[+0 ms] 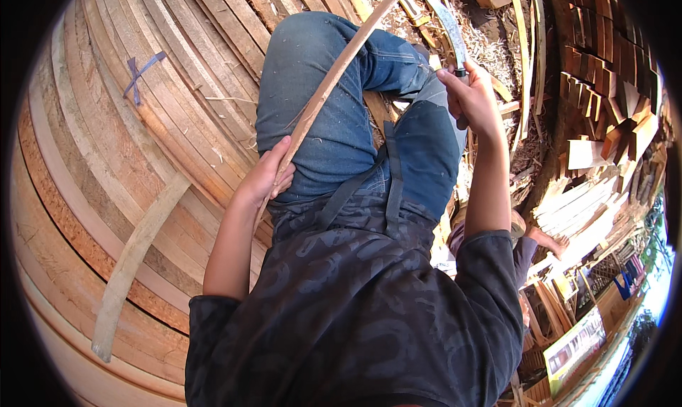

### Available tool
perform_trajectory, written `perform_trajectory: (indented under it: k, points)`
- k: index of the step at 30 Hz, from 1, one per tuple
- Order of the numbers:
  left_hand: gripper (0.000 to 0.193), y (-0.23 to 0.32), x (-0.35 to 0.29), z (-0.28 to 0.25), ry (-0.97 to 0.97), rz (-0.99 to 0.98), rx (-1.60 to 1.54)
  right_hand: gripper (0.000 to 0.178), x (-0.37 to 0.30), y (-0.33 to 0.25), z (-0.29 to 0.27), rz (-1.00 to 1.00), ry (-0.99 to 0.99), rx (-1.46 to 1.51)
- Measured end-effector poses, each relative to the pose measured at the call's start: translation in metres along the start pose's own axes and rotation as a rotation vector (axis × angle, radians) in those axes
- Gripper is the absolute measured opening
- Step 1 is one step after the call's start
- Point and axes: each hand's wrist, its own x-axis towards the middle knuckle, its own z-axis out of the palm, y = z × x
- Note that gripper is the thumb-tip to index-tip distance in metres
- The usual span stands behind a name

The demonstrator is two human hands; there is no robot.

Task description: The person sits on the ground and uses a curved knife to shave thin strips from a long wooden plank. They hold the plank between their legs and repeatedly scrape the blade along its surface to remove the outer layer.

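The stick, a long, slender length of bare wood, slants across the left thigh of the jeans, one end running out past the top edge of the view and the other passing down beside the hip. It looks light for its length and fairly stiff, though thin enough to flex a little. Bare wood should not be slippery, but a raised sliver along its side could prick or split away. The lower stretch, clear of that sliver, seems the sound place to take hold.

The left grip is closed round the stick on that lower stretch, just outside the thigh, so most of the length reaches up and away from it. The right grip is wrapped round the dark handle of a knife, above the other knee and well apart from the stick. The blade points toward the top edge, where its tip is hard to make out against the shavings. The knife should be light and rigid, best held by its handle alone. A loose curved strip lies across the planks at left.
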Motion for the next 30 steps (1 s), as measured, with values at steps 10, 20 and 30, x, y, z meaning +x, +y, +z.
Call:
perform_trajectory:
  k: [10,20,30]
  points:
    - [0.066,-0.005,0.002,0.009,0.158,0.103,0.127,0.025,-0.008,-0.014,0.048,-0.028,-0.331,0.007]
    - [0.07,-0.018,0.001,0.027,0.426,0.238,0.275,0.02,-0.01,0.029,0.036,-0.055,-0.023,0.258]
    - [0.072,-0.013,-0.003,0.038,0.494,0.283,0.25,0.03,-0.032,0.031,0.066,-0.305,0.045,-0.126]
